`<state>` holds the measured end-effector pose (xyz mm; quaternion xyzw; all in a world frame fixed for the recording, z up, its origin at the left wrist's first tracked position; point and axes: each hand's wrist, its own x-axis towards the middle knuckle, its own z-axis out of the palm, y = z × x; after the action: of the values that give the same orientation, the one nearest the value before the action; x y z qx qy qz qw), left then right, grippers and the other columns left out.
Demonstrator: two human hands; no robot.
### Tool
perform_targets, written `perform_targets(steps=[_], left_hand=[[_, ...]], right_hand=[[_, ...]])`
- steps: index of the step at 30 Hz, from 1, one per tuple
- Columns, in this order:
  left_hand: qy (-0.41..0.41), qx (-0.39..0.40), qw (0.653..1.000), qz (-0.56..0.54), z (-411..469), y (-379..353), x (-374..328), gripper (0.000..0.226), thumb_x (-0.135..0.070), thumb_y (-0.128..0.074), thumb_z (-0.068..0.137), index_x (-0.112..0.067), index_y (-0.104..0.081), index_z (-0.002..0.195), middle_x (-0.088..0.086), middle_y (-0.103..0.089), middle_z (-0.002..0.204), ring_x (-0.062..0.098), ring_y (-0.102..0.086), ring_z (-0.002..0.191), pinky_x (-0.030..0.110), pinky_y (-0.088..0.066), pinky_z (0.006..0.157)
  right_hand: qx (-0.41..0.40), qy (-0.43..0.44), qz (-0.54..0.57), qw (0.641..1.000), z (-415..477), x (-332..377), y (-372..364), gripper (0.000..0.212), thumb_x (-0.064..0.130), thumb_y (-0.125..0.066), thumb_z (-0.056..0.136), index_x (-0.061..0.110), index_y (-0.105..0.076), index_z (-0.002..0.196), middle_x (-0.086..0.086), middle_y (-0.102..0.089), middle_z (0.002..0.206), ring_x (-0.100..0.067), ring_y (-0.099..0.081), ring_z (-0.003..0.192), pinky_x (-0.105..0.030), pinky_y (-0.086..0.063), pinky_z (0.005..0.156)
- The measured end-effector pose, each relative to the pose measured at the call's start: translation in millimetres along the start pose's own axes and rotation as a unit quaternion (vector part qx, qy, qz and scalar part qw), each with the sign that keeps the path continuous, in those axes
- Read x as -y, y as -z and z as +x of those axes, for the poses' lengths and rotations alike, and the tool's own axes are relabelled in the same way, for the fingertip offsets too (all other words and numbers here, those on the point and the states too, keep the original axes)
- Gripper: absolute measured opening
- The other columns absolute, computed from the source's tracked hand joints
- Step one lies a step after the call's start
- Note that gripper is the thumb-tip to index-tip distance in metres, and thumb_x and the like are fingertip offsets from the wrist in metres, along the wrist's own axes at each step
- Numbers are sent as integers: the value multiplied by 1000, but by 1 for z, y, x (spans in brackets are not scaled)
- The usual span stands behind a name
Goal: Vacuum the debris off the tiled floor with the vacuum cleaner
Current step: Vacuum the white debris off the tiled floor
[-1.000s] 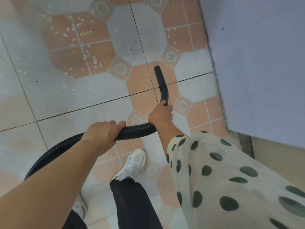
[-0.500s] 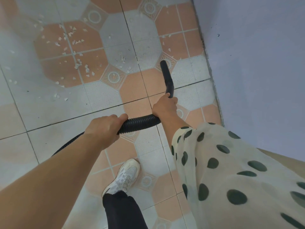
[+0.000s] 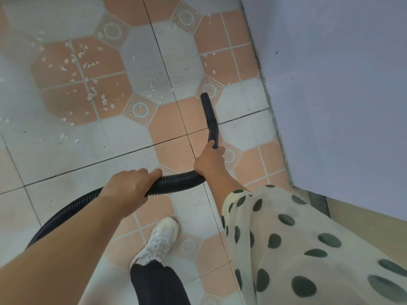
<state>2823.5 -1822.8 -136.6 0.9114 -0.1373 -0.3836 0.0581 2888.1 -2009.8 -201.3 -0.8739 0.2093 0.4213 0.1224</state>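
A black ribbed vacuum hose (image 3: 176, 183) curves in from the lower left and ends in a smooth black nozzle (image 3: 210, 115) whose tip sits low over a patterned tile. My left hand (image 3: 130, 188) grips the ribbed hose. My right hand (image 3: 209, 160) grips the base of the nozzle. White debris chips (image 3: 88, 84) lie scattered over the orange and grey tiled floor (image 3: 171, 124) to the left of the nozzle tip, and a few chips (image 3: 209, 62) lie beyond it near the wall.
A pale blue wall (image 3: 330, 84) runs down the right side, close to the nozzle. My white shoe (image 3: 158, 241) and dark trouser leg stand below the hose. A spotted cream sleeve (image 3: 297, 249) fills the lower right.
The view has swung a little between frames. The nozzle pushed forward toward the chips by the wall, then came back slightly. Both hands keep their grips.
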Motion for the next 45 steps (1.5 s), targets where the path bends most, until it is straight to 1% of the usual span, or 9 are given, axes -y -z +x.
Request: perform_targets(steps=[7, 14, 17, 20, 24, 33, 36, 42, 45], left_hand=[[-37, -5, 999, 35, 2, 14, -14, 39, -19, -51, 89, -28, -36, 125, -3, -52, 96, 18, -46, 74, 28, -32, 58], [-52, -35, 998, 27, 25, 25, -18, 37, -16, -52, 88, -27, -37, 120, -2, -53, 93, 20, -52, 75, 28, -34, 56], [-54, -40, 998, 19, 35, 33, -15, 36, -16, -54, 87, -27, -38, 117, -3, -52, 91, 20, -55, 77, 27, -35, 55], [-61, -45, 997, 13, 46, 44, -9, 35, -16, -54, 86, -26, -39, 116, -4, -50, 89, 19, -54, 75, 26, -32, 52], [-73, -48, 996, 2, 67, 57, 5, 36, -15, -55, 86, -26, -39, 117, -2, -54, 89, 20, -57, 76, 27, -37, 55], [-129, -28, 991, 19, 89, 75, 22, 37, -14, -53, 88, -25, -39, 120, -2, -54, 91, 19, -56, 76, 27, -38, 57], [-152, -18, 988, 34, 96, 80, 20, 37, -13, -53, 88, -25, -39, 121, -1, -52, 90, 20, -56, 76, 27, -37, 57], [-177, -23, 983, 52, 117, 86, 5, 36, -15, -52, 88, -25, -38, 120, -2, -50, 87, 19, -54, 73, 25, -32, 52], [-175, -16, 983, 58, 129, 84, -7, 37, -14, -52, 88, -25, -38, 121, -2, -50, 86, 19, -54, 73, 24, -29, 48]], right_hand=[[6, -48, 49, 998, -9, -26, 7, 84, 14, -54, 94, 9, 2, 157, -25, -18, 147, -36, -53, 113, -37, -50, 91], [-7, -44, 62, 997, 9, -28, 30, 79, 13, -51, 95, 6, -2, 156, -24, -27, 144, -30, -49, 113, -31, -43, 77], [-8, -42, 54, 998, 20, -21, 38, 80, 15, -51, 94, 5, -2, 156, -24, -30, 143, -29, -49, 113, -30, -41, 78], [-7, -42, 61, 997, 31, -13, 48, 80, 15, -52, 93, 5, -2, 156, -23, -28, 142, -30, -53, 108, -31, -44, 81], [-17, -47, 80, 996, 46, 2, 60, 79, 15, -53, 92, 7, -7, 156, -21, -28, 139, -30, -56, 101, -34, -49, 82], [-33, -119, 138, 983, 44, 9, 63, 63, 14, -54, 92, 7, -25, 148, -17, -32, 132, -24, -49, 79, -30, -45, 65], [-39, -158, 148, 976, 42, 1, 62, 64, 15, -52, 94, 7, -22, 150, -18, -32, 134, -16, -36, 66, -25, -31, 48], [-59, -188, 192, 961, 51, -17, 66, 68, 16, -51, 94, 9, -19, 153, -18, -29, 136, -22, -47, 73, -28, -34, 45], [-58, -185, 191, 962, 60, -27, 74, 68, 14, -51, 93, 8, -19, 153, -19, -29, 136, -21, -46, 71, -27, -33, 45]])
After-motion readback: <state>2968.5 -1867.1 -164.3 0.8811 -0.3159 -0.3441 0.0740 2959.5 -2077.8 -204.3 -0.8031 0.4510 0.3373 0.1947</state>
